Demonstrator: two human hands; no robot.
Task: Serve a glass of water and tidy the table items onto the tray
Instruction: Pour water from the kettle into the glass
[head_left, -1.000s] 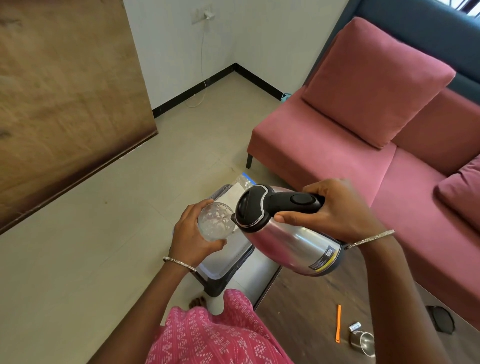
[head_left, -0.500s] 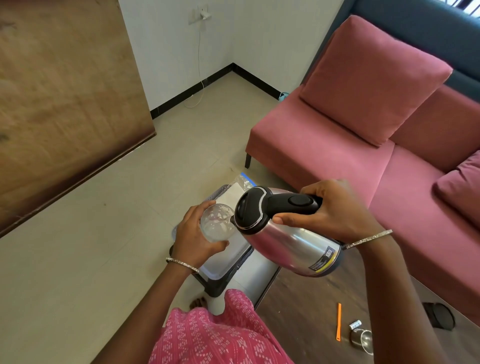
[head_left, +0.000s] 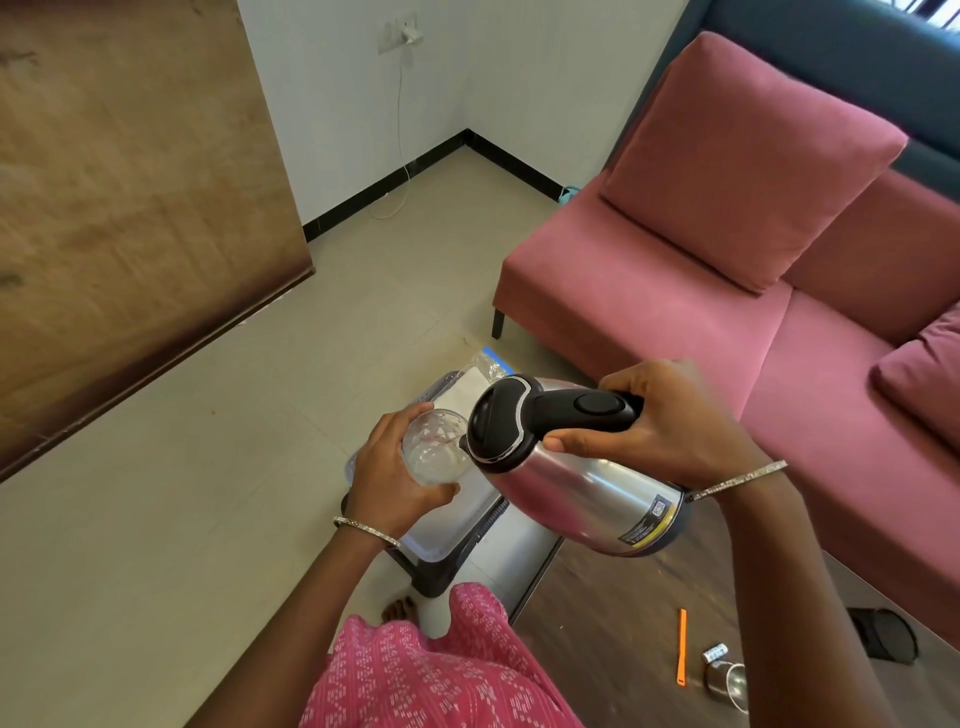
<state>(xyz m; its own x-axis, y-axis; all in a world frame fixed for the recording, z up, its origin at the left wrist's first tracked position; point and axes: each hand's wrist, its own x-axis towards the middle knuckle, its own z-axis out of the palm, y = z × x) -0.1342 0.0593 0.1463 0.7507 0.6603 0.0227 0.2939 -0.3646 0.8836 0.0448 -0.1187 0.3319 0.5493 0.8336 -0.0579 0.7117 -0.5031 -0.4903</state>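
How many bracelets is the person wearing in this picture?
2. The left-wrist bracelet sits below the left hand holding the glass; the right-wrist bracelet sits behind the right hand gripping the kettle. No others show.

Bright, soft daylight; wide-angle bending at edges, slight blur.

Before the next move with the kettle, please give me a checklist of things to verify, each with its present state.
1. Left hand grips the glass: ok.
2. Right hand grips the kettle handle: ok.
3. Kettle spout at the glass rim: ok.
4. Water level in the glass: cannot tell.
5. Tray under the glass: ok.
6. Orange pen and steel cup on tray: not ok, both on the table.
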